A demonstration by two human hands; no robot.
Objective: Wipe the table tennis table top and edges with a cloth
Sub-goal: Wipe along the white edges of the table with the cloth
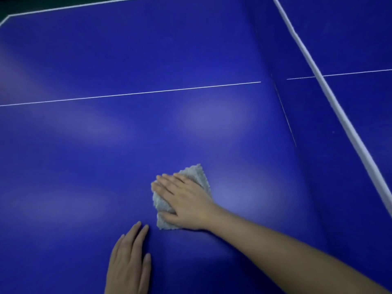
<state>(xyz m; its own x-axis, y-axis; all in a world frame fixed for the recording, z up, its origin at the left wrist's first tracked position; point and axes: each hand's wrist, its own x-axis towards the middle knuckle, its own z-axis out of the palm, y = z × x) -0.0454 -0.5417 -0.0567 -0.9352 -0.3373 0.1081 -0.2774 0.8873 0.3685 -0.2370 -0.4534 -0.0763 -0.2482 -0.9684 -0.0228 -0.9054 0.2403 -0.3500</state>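
Note:
The blue table tennis table top (106, 155) fills the head view, with a thin white centre line running across it. A grey folded cloth (196, 172) lies on the top near the lower middle. My right hand (184, 200) presses flat on the cloth with straight fingers pointing left and away. My left hand (129, 259) rests flat on the bare table top just below and left of the cloth, fingers straight, holding nothing.
The net (331, 96) with its white top band runs diagonally down the right side, with the other half of the table (350, 39) beyond it. The far white edge line and a corner (8, 16) show at the upper left.

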